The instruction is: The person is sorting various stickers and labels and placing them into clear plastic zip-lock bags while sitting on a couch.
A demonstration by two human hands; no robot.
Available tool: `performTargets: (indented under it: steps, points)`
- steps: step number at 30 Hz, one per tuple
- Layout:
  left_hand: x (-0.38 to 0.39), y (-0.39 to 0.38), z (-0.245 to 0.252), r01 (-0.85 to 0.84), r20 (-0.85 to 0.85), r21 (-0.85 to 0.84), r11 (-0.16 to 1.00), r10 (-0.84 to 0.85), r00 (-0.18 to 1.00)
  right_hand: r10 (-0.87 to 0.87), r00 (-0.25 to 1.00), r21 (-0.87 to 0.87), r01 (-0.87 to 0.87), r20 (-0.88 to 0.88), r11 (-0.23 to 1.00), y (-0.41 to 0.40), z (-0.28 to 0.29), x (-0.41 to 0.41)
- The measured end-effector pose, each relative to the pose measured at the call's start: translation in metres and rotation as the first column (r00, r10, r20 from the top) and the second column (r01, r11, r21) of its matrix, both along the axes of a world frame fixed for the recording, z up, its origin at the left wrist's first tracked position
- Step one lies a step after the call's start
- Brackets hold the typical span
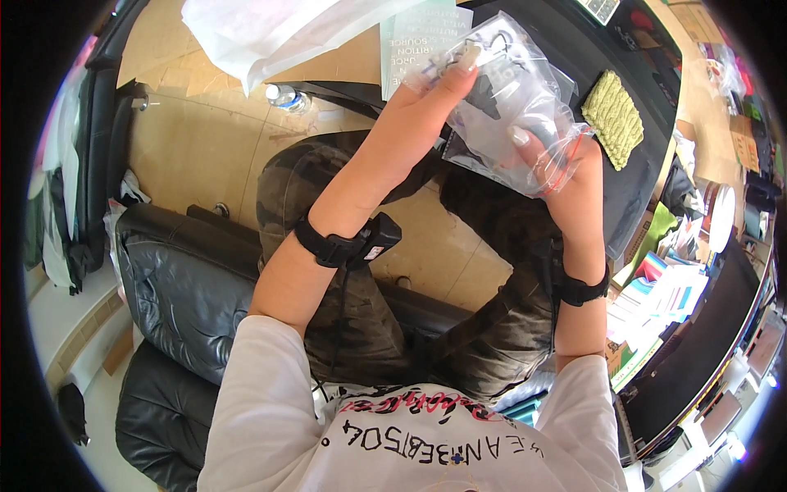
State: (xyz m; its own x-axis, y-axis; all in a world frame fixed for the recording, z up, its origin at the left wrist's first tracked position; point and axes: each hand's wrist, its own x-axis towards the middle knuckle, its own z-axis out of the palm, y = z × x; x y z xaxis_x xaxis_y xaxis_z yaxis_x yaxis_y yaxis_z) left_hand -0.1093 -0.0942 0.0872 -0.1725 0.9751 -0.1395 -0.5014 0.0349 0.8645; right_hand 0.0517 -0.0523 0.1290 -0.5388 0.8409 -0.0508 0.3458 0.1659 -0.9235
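Observation:
Over the black tabletop [621, 203], a clear plastic zip bag [492, 144] with a red seal line is held up between both hands. My left hand [436, 98] grips its printed upper left part, thumb lying on top. At the lower right corner, near the red seal, my right hand [575, 178] pinches the bag, its thumb seen through or against the film. Inside or behind the film are dark and whitish shapes; I cannot tell what they are. A green knitted cloth [613, 120] lies on the table to the right of the bag.
Printed pale green packaging [418, 43] and a white sheet bag [276, 37] lie at the upper left, by cardboard [350, 61]. A plastic water bottle [288, 98] stands below them. Beside my legs is a black leather seat [184, 289]. Boxes and papers [664, 295] crowd the right.

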Motion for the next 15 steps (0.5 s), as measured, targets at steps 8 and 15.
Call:
performTargets:
  steps: [8,15]
  points:
    - [-0.007,0.004,0.004,-0.094,0.2,-0.038,0.995,0.099,0.975,0.325,0.928,-0.08,-0.343,-0.184,0.936,0.0,-0.002,0.014]
    - [-0.01,0.004,-0.001,-0.123,0.321,-0.045,0.991,0.131,0.938,0.299,0.954,0.267,-0.278,-0.038,0.922,0.001,-0.01,0.016]
